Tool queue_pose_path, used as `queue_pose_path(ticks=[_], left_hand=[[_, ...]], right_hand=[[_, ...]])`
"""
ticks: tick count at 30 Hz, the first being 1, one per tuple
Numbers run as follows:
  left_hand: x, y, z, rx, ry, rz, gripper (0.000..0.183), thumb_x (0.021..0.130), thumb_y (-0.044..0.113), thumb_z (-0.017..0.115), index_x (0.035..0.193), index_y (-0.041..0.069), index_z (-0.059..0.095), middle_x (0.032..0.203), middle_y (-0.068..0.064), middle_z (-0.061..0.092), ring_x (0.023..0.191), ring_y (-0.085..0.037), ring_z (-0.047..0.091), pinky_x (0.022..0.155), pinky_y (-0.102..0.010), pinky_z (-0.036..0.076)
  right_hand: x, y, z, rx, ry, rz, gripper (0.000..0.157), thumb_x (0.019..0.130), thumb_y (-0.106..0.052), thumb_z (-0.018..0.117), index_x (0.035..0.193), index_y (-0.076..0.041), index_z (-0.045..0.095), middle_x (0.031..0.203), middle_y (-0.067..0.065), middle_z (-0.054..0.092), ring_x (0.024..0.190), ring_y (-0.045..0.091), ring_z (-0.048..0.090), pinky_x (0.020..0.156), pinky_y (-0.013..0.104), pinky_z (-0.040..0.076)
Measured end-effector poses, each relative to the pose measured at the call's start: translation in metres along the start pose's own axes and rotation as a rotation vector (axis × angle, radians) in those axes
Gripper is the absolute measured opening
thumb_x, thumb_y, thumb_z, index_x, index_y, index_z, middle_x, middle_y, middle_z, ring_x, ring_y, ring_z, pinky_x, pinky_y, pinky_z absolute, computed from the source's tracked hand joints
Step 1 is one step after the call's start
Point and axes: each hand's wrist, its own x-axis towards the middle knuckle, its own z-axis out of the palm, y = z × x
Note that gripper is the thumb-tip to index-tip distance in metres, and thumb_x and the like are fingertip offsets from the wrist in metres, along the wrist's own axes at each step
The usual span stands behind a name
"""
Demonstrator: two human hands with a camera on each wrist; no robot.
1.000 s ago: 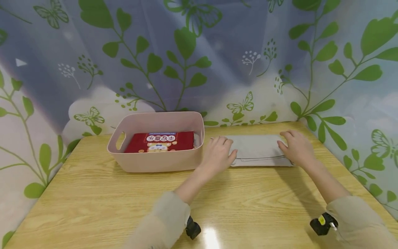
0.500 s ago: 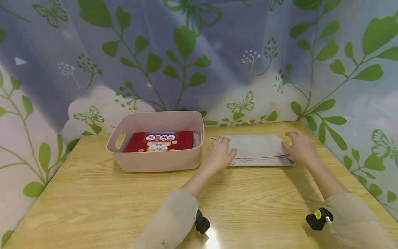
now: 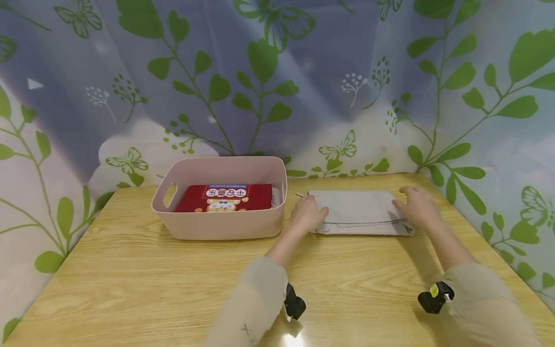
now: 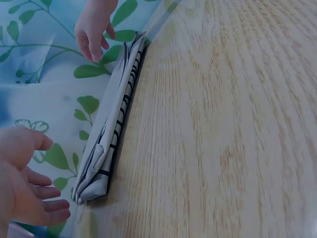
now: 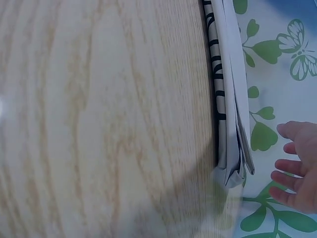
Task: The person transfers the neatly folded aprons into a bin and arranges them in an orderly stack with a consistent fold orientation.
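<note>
A folded pale grey fabric item (image 3: pixel 357 207), perhaps a cloth bag, lies flat on the wooden table. Thin dark lines run along its front; in the left wrist view the folded fabric (image 4: pixel 113 119) shows stacked layers and black marks on its edge. My left hand (image 3: pixel 307 214) is at its left end, thumb and fingers spread apart. At the opposite end is my right hand (image 3: pixel 419 207), its fingers loosely bent. Both wrist views show a gap between each hand and the fabric: the left hand (image 4: pixel 25 178) and the right hand (image 5: pixel 299 168) grip nothing.
A pink plastic basket (image 3: pixel 221 226) with handle holes stands left of my left hand. Inside lies a red packet (image 3: pixel 256 196) with a cartoon figure and white lettering. Behind the table (image 3: pixel 173 289) hangs a curtain (image 3: pixel 303 96) printed with leaves and butterflies.
My right hand has shifted slightly right, off the fabric's end. The left hand has drawn slightly back to the left. The fabric stays on the table, and the view has tilted a little.
</note>
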Motion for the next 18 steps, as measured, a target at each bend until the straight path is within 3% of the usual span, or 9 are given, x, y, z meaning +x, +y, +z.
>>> queue_pose_path(ticks=[8,16,18], left_hand=[[0.007,-0.004,0.01,-0.248,0.044,-0.141,0.06,0.094,0.03,0.051,0.138,-0.007,0.034,0.139,-0.023,0.038,0.127,-0.035,0.038,0.104,-0.04,0.034],[0.01,-0.006,0.019,-0.367,0.097,-0.166,0.057,0.091,0.025,0.056,0.131,-0.013,0.041,0.128,-0.027,0.048,0.118,-0.036,0.047,0.1,-0.041,0.039],[0.011,-0.005,0.021,-0.404,0.095,-0.167,0.06,0.09,0.024,0.056,0.133,-0.013,0.037,0.131,-0.028,0.045,0.122,-0.036,0.043,0.102,-0.04,0.036]], right_hand=[[0.008,0.003,0.002,-0.004,-0.013,0.031,0.044,0.094,-0.015,0.046,0.127,0.014,0.04,0.125,0.04,0.037,0.114,0.056,0.033,0.095,0.064,0.029],[0.015,0.008,0.006,-0.047,-0.089,0.072,0.047,0.095,-0.018,0.043,0.128,0.015,0.039,0.127,0.037,0.039,0.115,0.056,0.035,0.094,0.064,0.031],[0.015,0.009,0.007,-0.057,-0.119,0.077,0.049,0.096,-0.02,0.041,0.128,0.017,0.038,0.127,0.038,0.039,0.115,0.056,0.035,0.095,0.063,0.031]])
